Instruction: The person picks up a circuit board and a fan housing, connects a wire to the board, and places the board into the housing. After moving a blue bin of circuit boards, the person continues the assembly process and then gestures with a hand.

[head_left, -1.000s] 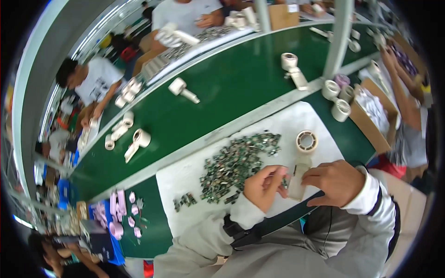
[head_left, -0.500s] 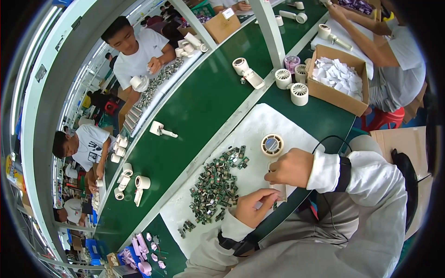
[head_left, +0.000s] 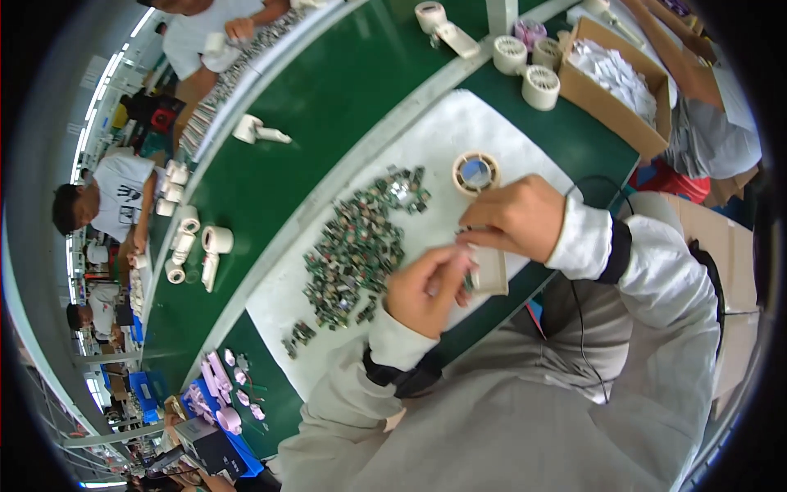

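Note:
A cream handheld fan, its round head [head_left: 475,174] up and its handle [head_left: 493,275] toward me, lies on the white sheet [head_left: 275,291]. Over the handle my two hands meet at the fingertips. My left hand [head_left: 420,291] is closed in a pinch, and a bit of green circuit board [head_left: 469,281] shows at its fingers. Fingers bent, my right hand [head_left: 520,220] pinches something at the left fingertips that is too small and blurred to make out. To the left spreads a heap of small green circuit boards [head_left: 352,254].
Several cream fan heads [head_left: 541,87] and a carton of white slips [head_left: 615,78] stand at the far right. Beyond a metal rail, a green belt [head_left: 320,107] carries fan bodies [head_left: 215,246]. Pink parts [head_left: 217,381] lie at the left. Co-workers sit across and at right.
The whole scene has shifted up and left in the picture. My left fingers have come up from the fan handle to the right fingertips.

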The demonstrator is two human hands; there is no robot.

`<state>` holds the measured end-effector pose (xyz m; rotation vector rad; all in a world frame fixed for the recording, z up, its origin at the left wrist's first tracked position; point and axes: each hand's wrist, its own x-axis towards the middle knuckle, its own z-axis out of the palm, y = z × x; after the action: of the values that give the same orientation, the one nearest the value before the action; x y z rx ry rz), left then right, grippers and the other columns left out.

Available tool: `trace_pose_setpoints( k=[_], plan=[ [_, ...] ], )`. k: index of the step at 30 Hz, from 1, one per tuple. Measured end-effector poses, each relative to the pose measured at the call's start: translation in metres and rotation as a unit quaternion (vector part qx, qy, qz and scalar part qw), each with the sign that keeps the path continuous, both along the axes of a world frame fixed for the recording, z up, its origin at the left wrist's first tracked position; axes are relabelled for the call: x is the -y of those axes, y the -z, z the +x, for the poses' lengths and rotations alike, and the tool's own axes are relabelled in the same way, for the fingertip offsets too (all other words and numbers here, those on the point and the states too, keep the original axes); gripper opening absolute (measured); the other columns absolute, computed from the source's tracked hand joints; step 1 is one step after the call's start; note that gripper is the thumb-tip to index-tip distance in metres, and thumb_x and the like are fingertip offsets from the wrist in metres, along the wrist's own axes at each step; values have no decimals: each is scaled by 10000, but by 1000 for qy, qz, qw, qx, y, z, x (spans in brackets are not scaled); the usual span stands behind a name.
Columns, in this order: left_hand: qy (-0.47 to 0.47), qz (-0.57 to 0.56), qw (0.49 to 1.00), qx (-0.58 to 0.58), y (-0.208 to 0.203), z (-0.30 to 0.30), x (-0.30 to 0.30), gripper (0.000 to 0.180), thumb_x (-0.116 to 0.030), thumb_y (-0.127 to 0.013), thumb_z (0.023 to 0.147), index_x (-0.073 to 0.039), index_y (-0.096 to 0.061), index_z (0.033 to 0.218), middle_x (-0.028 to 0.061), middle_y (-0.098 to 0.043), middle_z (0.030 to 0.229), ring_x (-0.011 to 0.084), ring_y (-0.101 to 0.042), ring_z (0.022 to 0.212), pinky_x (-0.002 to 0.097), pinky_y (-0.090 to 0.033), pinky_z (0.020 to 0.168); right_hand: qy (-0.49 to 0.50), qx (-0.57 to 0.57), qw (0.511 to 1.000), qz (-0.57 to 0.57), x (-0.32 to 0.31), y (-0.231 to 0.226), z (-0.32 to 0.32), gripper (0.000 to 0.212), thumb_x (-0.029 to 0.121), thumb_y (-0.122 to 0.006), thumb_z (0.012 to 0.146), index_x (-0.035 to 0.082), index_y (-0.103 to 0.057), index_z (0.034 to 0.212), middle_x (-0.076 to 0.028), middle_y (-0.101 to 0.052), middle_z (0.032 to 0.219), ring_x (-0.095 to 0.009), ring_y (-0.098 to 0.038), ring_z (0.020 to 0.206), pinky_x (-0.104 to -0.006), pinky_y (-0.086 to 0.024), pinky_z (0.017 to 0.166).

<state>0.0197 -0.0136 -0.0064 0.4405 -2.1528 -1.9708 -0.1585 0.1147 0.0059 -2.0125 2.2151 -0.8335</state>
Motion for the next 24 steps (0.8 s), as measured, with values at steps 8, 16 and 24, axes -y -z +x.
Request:
trace_pose_setpoints(
  k=[8, 16, 24],
  plan=[
    [-117, 109, 987, -35, 4, -12, 2, 269, -55, -585, 979, 37, -573, 1232, 149, -690, 1028, 138, -664, 736, 254, -542, 686, 2, -41, 999, -15, 3, 10, 1, 162, 230, -718, 846, 78, -720, 902, -49, -656, 721, -231, -670, 665, -351, -530, 575],
    [-123, 25, 990, -66, 5, -5, 1, 347, -5, -627, 942, 22, -562, 1282, 94, -662, 941, 141, -669, 808, 260, -542, 755, -4, -52, 999, 12, 0, 4, 6, 146, 207, -715, 823, 79, -718, 893, -60, -650, 703, -228, -656, 633, -347, -527, 556],
    [-90, 35, 994, -41, 13, 2, 1, 385, 16, -648, 917, 36, -551, 1289, 103, -652, 1026, 153, -659, 848, 280, -543, 781, 15, -38, 999, -12, -2, 5, 13, 134, 173, -707, 789, 66, -698, 869, -62, -633, 677, -225, -646, 603, -351, -520, 536]
  ],
)
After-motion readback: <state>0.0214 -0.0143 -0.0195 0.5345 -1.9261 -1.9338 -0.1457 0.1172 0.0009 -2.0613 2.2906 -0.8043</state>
